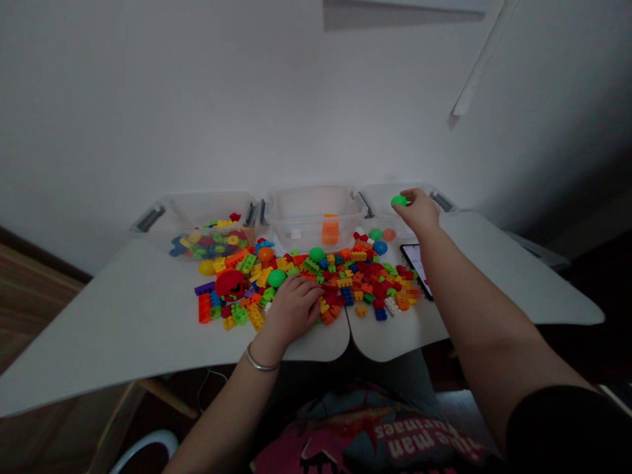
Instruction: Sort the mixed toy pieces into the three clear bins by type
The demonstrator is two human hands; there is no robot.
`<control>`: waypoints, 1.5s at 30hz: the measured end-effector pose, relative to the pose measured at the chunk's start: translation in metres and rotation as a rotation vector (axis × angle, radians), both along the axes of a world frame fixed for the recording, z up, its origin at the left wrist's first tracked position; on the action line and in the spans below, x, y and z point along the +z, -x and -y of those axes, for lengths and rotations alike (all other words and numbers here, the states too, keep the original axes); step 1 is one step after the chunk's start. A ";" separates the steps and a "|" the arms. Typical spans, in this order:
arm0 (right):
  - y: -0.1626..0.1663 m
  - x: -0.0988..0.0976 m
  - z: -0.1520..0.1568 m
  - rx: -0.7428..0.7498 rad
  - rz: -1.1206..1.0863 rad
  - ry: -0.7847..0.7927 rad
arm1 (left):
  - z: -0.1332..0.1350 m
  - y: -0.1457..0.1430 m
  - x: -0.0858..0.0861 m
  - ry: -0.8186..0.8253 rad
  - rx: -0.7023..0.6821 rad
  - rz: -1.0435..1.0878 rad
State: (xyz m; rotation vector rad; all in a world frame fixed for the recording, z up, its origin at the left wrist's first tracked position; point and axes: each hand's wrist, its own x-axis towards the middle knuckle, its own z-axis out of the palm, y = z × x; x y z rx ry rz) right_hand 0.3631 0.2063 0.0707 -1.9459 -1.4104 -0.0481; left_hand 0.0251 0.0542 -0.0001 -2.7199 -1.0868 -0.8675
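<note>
My right hand (421,209) is raised over the clear bin on the right, with a green ball (399,201) pinched between its fingertips. My left hand (295,304) lies on the heap of toy bricks (345,276), its fingers loosely bent and spread over the pieces; nothing shows in its grasp. Just beyond its knuckles is another green ball (277,278). A third green ball (316,254) rests farther back in the heap. To the left sit a round red toy (230,286), an orange ball (265,255) and a yellow ball (206,267).
Three clear bins stand along the wall: the left bin (212,201) has colourful pieces, the middle bin (316,194) an orange block (330,230). By the right bin (380,191) are a blue ball (380,248) and a phone (417,270). A gap (351,336) splits the table front.
</note>
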 end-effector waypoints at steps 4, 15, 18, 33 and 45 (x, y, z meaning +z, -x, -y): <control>0.001 0.000 0.002 0.026 -0.018 0.002 | 0.000 0.000 0.000 -0.006 0.002 0.003; 0.001 -0.005 0.033 0.177 -0.104 -0.411 | 0.000 0.001 0.000 0.006 0.010 -0.010; 0.011 -0.012 0.059 0.186 -0.124 -0.474 | 0.001 0.001 0.000 0.006 0.006 -0.011; 0.053 -0.068 0.093 0.198 0.326 0.119 | 0.002 0.001 0.001 0.024 0.011 -0.017; 0.057 -0.069 0.096 0.133 0.368 0.167 | 0.002 0.001 0.001 0.008 0.009 -0.010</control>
